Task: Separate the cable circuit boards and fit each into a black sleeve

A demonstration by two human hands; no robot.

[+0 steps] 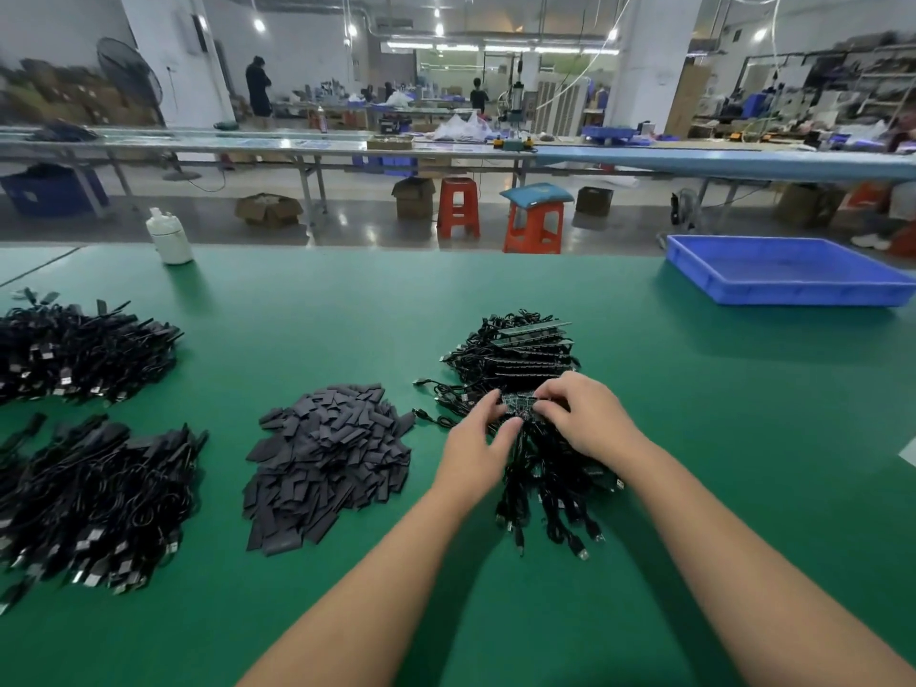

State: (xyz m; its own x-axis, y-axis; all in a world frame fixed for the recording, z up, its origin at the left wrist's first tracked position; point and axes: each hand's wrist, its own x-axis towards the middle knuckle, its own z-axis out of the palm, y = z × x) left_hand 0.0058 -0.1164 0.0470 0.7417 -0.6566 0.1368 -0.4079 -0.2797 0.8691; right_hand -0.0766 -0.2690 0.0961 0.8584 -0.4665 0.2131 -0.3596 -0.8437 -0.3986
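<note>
A panel of joined cable circuit boards lies on top of a tangle of black USB cables on the green table. My left hand pinches its left edge and my right hand grips its right edge with curled fingers. Behind my hands sits a stack of more board panels with their cables. A heap of flat black sleeves lies to the left of my left hand.
Two piles of black cables fill the table's left side. A white bottle stands at the far left edge. A blue tray sits at the far right. Beyond the table are red stools and other benches.
</note>
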